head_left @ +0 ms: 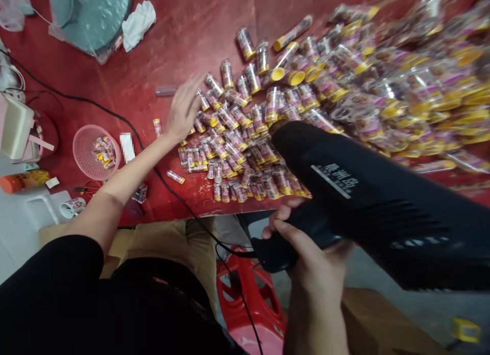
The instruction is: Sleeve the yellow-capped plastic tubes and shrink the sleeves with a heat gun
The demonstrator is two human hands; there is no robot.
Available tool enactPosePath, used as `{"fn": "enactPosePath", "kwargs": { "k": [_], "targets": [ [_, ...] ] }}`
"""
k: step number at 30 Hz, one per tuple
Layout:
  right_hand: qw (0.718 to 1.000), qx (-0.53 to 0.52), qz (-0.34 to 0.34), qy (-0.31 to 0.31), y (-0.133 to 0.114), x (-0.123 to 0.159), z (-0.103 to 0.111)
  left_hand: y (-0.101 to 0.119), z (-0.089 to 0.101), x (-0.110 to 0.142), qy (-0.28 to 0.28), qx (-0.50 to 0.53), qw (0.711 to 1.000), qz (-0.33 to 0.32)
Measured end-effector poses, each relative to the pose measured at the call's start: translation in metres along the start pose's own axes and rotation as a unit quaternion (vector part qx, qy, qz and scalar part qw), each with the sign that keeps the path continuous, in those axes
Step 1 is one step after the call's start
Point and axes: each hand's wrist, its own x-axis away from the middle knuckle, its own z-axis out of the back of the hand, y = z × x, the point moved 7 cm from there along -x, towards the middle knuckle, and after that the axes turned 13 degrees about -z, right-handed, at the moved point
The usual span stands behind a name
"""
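My right hand (310, 243) is wrapped round the handle of a black heat gun (367, 192), its nozzle pointing left over the tubes. My left hand (186, 107) is stretched out flat with fingers extended, at the left edge of a spread of small clear tubes (229, 120) with yellow ends and purple labels. Its fingertips come close to the nearest tubes; whether they touch is unclear. Some tubes stand upright and many lie on their sides, packed near the table's front edge. The heat gun hides part of the pile.
On the red table (184, 28) are a pink basket (82, 156) with small tubes, a teal round object (92, 18) in plastic, white tissue (140, 24) and a black cord (111, 112). A mug (72, 207) stands left; a red stool (245, 288) is below. Blurred tubes (421, 84) heap rightward.
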Motion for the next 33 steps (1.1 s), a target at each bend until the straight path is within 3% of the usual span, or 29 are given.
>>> {"fn": "enactPosePath", "kwargs": {
  "k": [2, 4, 6, 8, 12, 15, 21, 26, 28, 33],
  "targets": [
    [1.000, 0.016, -0.013, -0.015, 0.003, 0.006, -0.004, -0.026, 0.028, 0.039, 0.074, -0.032, 0.993, 0.086],
    [0.998, 0.032, -0.038, -0.045, 0.010, 0.007, -0.014, -0.048, 0.043, 0.081, 0.129, -0.074, 0.974, 0.169],
    [0.997, 0.036, -0.052, -0.052, 0.015, 0.004, -0.025, -0.060, 0.042, 0.109, 0.153, -0.091, 0.960, 0.214],
    [0.997, 0.037, -0.044, -0.041, 0.017, -0.001, -0.034, -0.059, 0.028, 0.117, 0.152, -0.086, 0.961, 0.213],
    [0.993, 0.068, -0.067, -0.064, 0.028, 0.002, -0.043, -0.032, -0.014, 0.094, 0.086, -0.027, 0.989, 0.117],
    [0.984, 0.103, -0.108, -0.093, 0.042, 0.013, -0.043, -0.016, -0.029, 0.078, 0.047, 0.028, 0.996, 0.072],
    [0.992, 0.085, -0.074, -0.059, 0.037, 0.012, -0.056, -0.004, -0.017, 0.079, 0.064, 0.029, 0.994, 0.083],
    [0.977, 0.126, -0.115, -0.128, 0.050, 0.018, -0.063, 0.010, -0.024, 0.070, -0.040, -0.038, 0.998, 0.000],
    [0.979, 0.124, -0.117, -0.110, 0.053, 0.022, -0.055, 0.003, -0.027, 0.062, -0.062, -0.038, 0.997, -0.014],
    [0.990, 0.078, -0.091, -0.069, 0.049, 0.018, -0.048, -0.029, -0.021, 0.039, -0.050, -0.009, 0.999, -0.002]
  ]
}}
